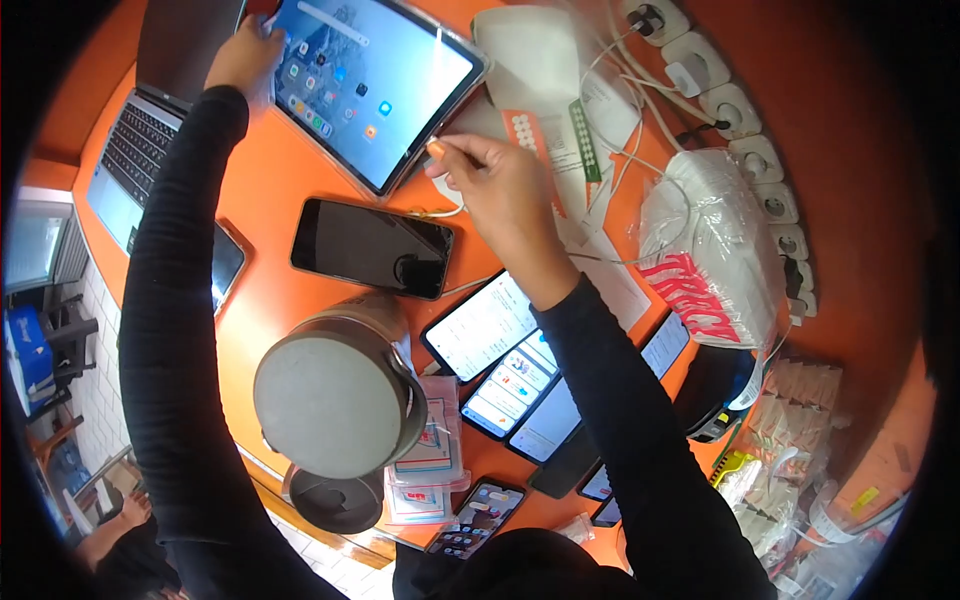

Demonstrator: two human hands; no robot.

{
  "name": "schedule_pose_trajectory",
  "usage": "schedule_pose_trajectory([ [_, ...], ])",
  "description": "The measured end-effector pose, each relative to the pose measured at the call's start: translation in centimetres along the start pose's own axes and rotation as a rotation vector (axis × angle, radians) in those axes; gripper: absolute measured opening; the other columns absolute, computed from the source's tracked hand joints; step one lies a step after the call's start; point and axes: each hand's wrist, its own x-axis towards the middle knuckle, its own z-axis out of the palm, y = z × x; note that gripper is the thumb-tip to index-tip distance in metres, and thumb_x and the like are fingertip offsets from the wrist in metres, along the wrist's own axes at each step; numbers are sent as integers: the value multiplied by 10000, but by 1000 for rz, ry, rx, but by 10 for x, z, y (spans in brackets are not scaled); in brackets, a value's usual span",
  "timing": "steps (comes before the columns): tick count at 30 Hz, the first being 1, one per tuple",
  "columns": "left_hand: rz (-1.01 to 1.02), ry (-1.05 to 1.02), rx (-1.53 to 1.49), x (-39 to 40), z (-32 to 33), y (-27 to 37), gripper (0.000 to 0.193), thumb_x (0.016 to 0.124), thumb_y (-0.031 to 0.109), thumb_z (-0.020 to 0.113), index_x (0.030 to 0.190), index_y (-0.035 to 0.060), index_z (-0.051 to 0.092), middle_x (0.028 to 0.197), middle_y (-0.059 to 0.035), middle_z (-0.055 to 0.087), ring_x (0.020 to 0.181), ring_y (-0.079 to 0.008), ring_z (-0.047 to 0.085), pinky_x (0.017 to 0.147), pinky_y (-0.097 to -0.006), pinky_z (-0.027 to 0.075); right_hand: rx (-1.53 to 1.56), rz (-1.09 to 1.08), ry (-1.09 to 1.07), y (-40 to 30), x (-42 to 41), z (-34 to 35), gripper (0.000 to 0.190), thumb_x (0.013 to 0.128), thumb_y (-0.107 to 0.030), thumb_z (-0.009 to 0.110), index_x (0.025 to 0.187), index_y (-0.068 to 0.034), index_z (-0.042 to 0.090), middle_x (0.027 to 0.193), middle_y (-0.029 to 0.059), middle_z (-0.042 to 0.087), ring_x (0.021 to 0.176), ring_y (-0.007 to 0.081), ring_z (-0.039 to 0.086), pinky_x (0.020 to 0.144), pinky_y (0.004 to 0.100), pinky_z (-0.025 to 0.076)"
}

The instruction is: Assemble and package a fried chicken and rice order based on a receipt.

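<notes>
A tablet (pixel 375 82) in a clear case lies tilted at the top, its screen lit with app icons. My left hand (pixel 247 56) grips the tablet's left edge; its fingertips are partly hidden near the picture's rim. Close to the tablet's lower right edge, my right hand (pixel 495 187) pinches a small pale and orange thing (pixel 435 148) between thumb and fingers; what it is cannot be made out. A white cable (pixel 446 213) runs out beneath this hand. Below the tablet a smartphone (pixel 373 247) with a dark screen rests on the orange table (pixel 262 292).
An open laptop (pixel 142 150) stands at the left. A large lidded tumbler (pixel 330 405) rises near the middle, beside several lit phones (pixel 510 375). Plastic-wrapped white goods (pixel 705 240) and a row of sockets (pixel 757 157) with cables line the right. Another person's arm (pixel 112 532) shows lower left.
</notes>
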Motion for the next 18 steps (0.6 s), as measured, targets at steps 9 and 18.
schedule_pose_trajectory([
  [9, 144, 69, -415, -89, -68, 90, 281, 908, 118, 535, 1160, 0, 572, 1047, -112, 659, 984, -228, 635, 864, -309, 474, -140, -233, 115, -3, -87, -59, 151, 898, -68, 613, 1041, -24, 635, 1069, 121, 633, 1048, 255, 597, 870, 351, 481],
  [18, -449, 53, -1041, -289, -204, 66, 406, 940, 292, 591, 1279, 75, 539, 1218, 13, 567, 939, -29, 527, 813, -199, 395, -206, -51, 238, -44, -196, -112, 82, 904, -15, 582, 960, -6, 640, 1033, 103, 628, 968, 224, 601, 804, 307, 490],
])
